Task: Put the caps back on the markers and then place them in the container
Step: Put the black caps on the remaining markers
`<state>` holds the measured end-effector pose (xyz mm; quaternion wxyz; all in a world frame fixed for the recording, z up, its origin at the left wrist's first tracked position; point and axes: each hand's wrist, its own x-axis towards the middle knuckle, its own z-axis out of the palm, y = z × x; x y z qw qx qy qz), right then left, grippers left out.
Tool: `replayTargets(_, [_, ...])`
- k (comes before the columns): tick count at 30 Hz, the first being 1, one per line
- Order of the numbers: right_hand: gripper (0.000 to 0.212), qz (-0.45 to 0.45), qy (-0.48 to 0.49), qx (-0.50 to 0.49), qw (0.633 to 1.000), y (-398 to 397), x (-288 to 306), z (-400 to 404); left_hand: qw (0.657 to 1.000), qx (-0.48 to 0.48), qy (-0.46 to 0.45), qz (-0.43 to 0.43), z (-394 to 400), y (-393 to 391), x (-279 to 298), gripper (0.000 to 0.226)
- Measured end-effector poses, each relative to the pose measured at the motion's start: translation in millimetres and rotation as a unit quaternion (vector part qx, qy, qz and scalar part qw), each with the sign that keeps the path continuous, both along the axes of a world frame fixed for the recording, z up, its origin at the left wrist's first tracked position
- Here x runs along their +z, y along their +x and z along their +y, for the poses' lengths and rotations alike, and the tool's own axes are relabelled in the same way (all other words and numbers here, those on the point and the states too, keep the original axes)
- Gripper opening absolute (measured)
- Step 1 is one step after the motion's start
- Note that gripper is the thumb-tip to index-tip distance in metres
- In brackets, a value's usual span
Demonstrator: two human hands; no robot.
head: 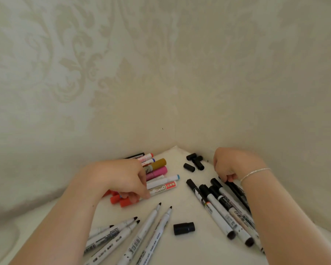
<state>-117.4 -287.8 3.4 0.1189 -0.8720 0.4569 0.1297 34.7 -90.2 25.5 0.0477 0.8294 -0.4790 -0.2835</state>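
Your left hand [122, 180] is reaching into the heap of coloured markers [157, 170], with its fingers [144, 185] curling down onto the white marker with the red label [163, 188]; the fingertips are touching its barrel, though you cannot tell whether they are gripping it or only pressing on it. Just under that hand, several red caps [122, 201] are lying loose on the desk [180, 213].

Your right hand [235, 165] is bending at the wrist, its fingers [230, 177] curling down and closing on the top end of a black marker [237, 190] at the far edge of the right-hand group. A thin silver bracelet [254, 173] is sitting on that wrist.

That right-hand group is a row of capped black-and-white markers [220, 209], lying side by side and touching. Near you, uncapped white markers [141, 236] are fanning out with their black tips pointing away from you. A single black cap [183, 228] is lying between the two groups, apart from both. Three more black caps [194, 162] are sitting in the far corner, just beside your right hand.

The desk is pale cream, fitting into a corner where two walls [103, 73] with light damask wallpaper are meeting. No container is showing anywhere.
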Motion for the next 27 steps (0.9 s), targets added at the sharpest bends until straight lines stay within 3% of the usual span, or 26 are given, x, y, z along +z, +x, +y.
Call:
replayTargets(3, [0.005, -0.020, -0.039, -0.007, 0.999, 5.5, -0.9, 4.9, 1.000, 0.010, -0.025, 0.016, 6.0, 4.8, 8.5, 0.017])
replayTargets(9, [0.042, -0.117, -0.059, 0.074, 0.989, 26.4, -17.9, 7.8, 0.998, 0.042, -0.053, 0.008, 18.6, 18.8, 21.1, 0.019])
replayTargets(14, [0.034, -0.099, -0.091, 0.063, 0.989, 29.6, -32.9, 9.8, 0.999, 0.036, -0.015, 0.029, 11.6, 14.8, 10.4, 0.012])
replayTargets(17, [0.019, -0.210, -0.088, 0.030, 0.973, 29.5, -28.3, 5.5, 0.999, 0.035, -0.012, 0.031, 9.4, 13.8, 7.8, 0.015])
replayTargets(19, [0.020, -0.361, 0.054, 0.013, 0.931, 25.9, -12.6, 10.4, 0.998, 0.034, -0.017, 0.040, 10.6, 15.4, 9.1, 0.017])
replayTargets(20, [0.021, -0.430, 0.179, 0.026, 0.885, 21.3, -0.7, 17.8, 0.998, 0.032, -0.021, 0.048, 11.9, 16.3, 10.2, 0.015])
replayTargets(22, [0.029, -0.472, 0.395, 0.093, 0.783, 10.9, 25.1, 35.7, 0.997, 0.027, -0.030, 0.064, 15.2, 18.3, 12.3, 0.009])
replayTargets(24, [0.036, -0.455, 0.484, 0.173, 0.727, 4.7, 42.6, 50.2, 0.996, 0.028, -0.035, 0.074, 18.1, 20.3, 13.7, 0.005])
replayTargets(27, [0.029, -0.462, 0.527, 0.211, 0.682, 2.9, 51.1, 59.7, 0.996, 0.027, -0.032, 0.084, 18.9, 21.8, 13.7, 0.004])
